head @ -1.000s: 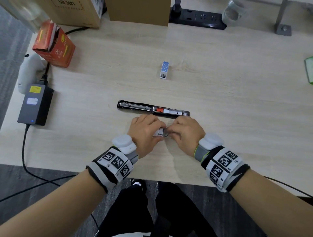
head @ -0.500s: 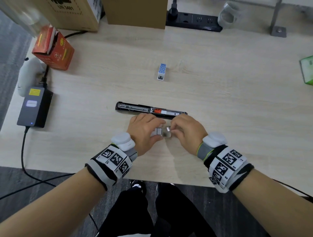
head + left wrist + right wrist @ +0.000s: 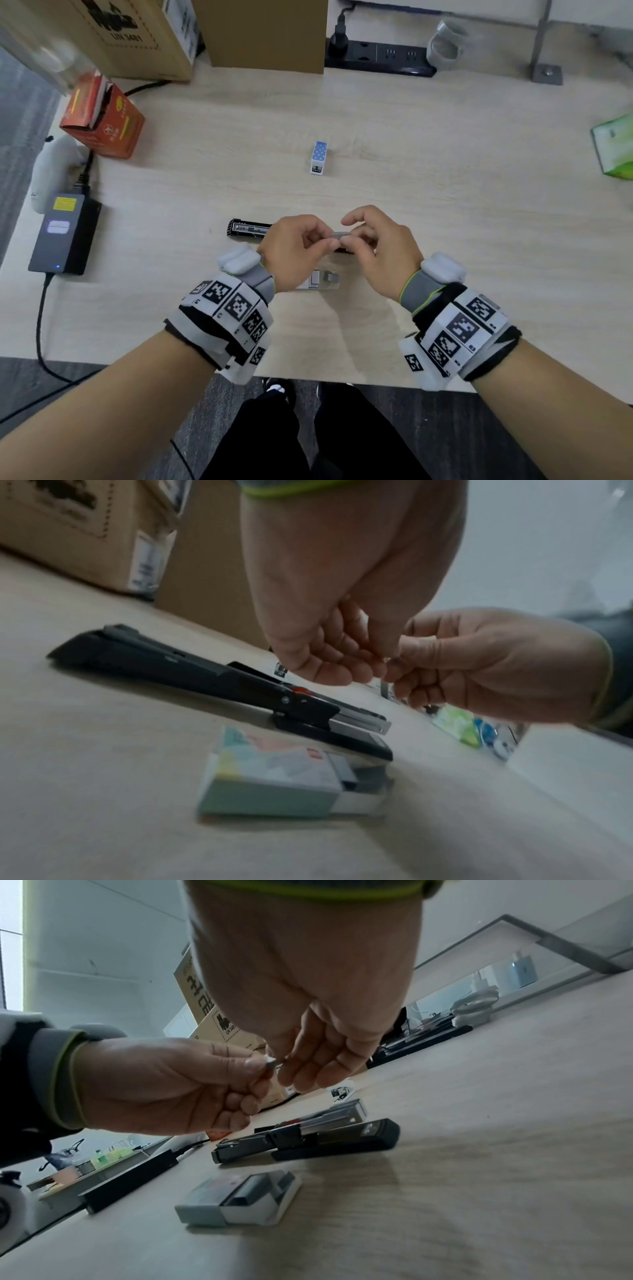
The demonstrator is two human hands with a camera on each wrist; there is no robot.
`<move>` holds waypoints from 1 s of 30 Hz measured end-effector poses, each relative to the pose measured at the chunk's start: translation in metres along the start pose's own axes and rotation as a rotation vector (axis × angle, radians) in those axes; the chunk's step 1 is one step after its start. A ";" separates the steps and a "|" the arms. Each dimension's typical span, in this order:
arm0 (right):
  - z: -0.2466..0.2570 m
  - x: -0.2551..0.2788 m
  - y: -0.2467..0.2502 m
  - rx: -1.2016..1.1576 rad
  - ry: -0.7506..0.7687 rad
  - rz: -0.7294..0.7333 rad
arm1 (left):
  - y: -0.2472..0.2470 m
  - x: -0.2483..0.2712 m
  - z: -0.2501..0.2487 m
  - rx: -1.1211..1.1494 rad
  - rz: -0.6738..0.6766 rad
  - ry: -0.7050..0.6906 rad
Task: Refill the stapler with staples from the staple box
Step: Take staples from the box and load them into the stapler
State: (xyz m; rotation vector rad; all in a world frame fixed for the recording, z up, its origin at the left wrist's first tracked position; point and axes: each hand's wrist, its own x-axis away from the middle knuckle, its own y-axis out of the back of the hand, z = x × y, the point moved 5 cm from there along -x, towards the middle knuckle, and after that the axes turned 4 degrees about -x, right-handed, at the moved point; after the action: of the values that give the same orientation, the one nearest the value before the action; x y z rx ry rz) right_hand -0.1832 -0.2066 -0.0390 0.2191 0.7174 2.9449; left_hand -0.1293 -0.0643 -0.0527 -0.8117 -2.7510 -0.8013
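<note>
Gleaming grey staple strip (image 3: 340, 234), pinched.

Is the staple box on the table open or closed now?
Open. The staple box has its inner tray slid partly out of the sleeve, with staples visible inside.

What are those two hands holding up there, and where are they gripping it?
A staple strip: left hand pinches one end, right hand the other.

Stapler (image 3: 247, 228) and staple box (image 3: 320, 281) lie beneath the hands (image 3: 337, 243).
</note>
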 end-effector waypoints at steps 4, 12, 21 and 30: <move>-0.002 -0.004 0.003 0.014 0.030 -0.030 | -0.002 -0.003 0.001 0.174 0.057 0.173; -0.018 -0.016 0.015 0.322 0.001 -0.090 | 0.021 -0.012 0.001 -0.162 -0.152 0.053; -0.022 -0.018 -0.008 0.498 -0.058 0.048 | 0.012 -0.021 0.022 -0.582 -0.010 -0.086; -0.025 -0.020 -0.018 0.462 -0.088 0.059 | 0.010 -0.023 0.026 -0.551 0.012 -0.063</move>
State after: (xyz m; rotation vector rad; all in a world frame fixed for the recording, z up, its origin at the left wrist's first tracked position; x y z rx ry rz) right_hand -0.1667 -0.2047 -0.0712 0.4072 1.3886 2.7541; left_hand -0.1044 -0.0540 -0.0773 -0.9470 -2.5929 -1.5916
